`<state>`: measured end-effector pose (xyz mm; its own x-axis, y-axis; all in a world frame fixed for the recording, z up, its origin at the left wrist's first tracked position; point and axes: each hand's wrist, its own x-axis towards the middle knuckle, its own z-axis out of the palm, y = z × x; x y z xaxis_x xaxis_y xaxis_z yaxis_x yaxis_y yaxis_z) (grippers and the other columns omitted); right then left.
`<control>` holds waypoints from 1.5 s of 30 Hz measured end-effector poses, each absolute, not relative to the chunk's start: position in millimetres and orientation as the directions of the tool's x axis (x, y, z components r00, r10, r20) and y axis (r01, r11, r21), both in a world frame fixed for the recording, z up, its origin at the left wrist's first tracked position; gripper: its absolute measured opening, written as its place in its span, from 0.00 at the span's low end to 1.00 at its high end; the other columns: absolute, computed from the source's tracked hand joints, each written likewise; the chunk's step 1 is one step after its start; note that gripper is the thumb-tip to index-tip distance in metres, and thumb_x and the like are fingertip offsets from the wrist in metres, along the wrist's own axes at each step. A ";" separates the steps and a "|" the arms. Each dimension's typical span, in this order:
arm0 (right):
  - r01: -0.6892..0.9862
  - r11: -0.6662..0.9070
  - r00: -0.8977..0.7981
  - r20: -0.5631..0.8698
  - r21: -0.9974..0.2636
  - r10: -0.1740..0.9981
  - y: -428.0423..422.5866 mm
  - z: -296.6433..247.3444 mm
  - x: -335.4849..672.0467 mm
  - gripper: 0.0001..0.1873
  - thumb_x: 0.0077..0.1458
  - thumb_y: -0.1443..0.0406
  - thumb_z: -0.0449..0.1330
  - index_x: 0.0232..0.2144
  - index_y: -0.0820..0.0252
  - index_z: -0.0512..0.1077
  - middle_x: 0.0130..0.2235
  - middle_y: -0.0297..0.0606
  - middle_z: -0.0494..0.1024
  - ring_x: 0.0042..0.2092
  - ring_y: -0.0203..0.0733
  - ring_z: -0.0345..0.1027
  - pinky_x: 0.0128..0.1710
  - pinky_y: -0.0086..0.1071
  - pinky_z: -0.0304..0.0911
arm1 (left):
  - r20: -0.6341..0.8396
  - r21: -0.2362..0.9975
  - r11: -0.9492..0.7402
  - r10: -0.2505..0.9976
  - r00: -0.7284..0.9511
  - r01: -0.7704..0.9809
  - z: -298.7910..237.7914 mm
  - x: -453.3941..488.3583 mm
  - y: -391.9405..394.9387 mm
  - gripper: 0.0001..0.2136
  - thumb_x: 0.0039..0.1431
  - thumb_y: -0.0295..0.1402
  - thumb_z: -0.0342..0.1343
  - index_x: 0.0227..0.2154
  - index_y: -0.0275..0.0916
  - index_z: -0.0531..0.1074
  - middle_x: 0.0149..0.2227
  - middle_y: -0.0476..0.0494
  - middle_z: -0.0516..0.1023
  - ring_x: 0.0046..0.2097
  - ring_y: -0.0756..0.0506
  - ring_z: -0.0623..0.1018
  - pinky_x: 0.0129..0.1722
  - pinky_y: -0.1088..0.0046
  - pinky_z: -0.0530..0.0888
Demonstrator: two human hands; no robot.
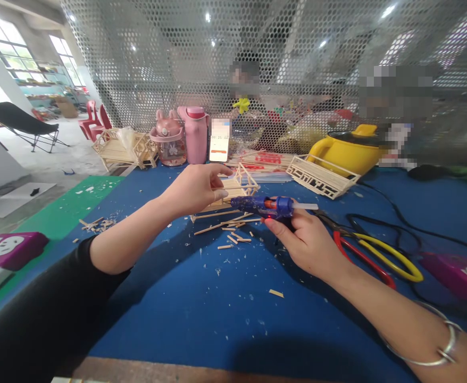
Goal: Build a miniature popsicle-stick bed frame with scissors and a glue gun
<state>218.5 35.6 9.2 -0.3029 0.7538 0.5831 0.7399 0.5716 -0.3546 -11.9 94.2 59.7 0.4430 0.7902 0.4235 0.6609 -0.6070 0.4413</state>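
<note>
My right hand is wrapped round a blue hot glue gun, with a whitish glue stick poking out of its back end. The gun's nozzle points left, close to the fingertips of my left hand. Those fingers are bent together in a pinch, and what lies between them is hidden. Just behind and below them is a small frame model of thin wooden sticks, partly covered by the hand and the gun. Loose cut sticks lie on the blue table mat under the gun.
Red-and-yellow-handled pliers and black cables lie at right. Along the back stand a stick-built model, pink bottles, a phone, another stick model and a yellow pot, before a perforated metal screen.
</note>
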 end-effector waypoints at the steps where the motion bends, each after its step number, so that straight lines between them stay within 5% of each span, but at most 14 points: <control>1: 0.739 0.573 -0.305 0.583 -0.353 0.753 35.6 9.4 218.4 0.16 0.58 0.58 0.53 0.44 0.60 0.71 0.44 0.42 0.77 0.47 0.47 0.70 0.48 0.38 0.64 | 0.425 0.446 -0.608 0.789 0.443 0.657 59.7 -11.7 94.0 0.19 0.48 0.31 0.56 0.45 0.39 0.72 0.31 0.47 0.80 0.32 0.48 0.77 0.34 0.71 0.71; 45: 0.765 0.572 -0.315 0.604 -0.296 0.733 34.6 5.7 218.5 0.16 0.58 0.60 0.52 0.46 0.59 0.69 0.47 0.43 0.75 0.50 0.47 0.68 0.48 0.37 0.64 | 0.411 0.458 -0.601 0.796 0.444 0.655 59.4 -12.4 94.2 0.20 0.48 0.31 0.56 0.46 0.39 0.72 0.33 0.46 0.80 0.34 0.47 0.77 0.35 0.70 0.71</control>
<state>218.5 34.6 5.7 -0.3146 0.7327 0.6035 0.7647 0.5723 -0.2961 -12.4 94.2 59.4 0.4444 0.7962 0.4106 0.6549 -0.6014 0.4576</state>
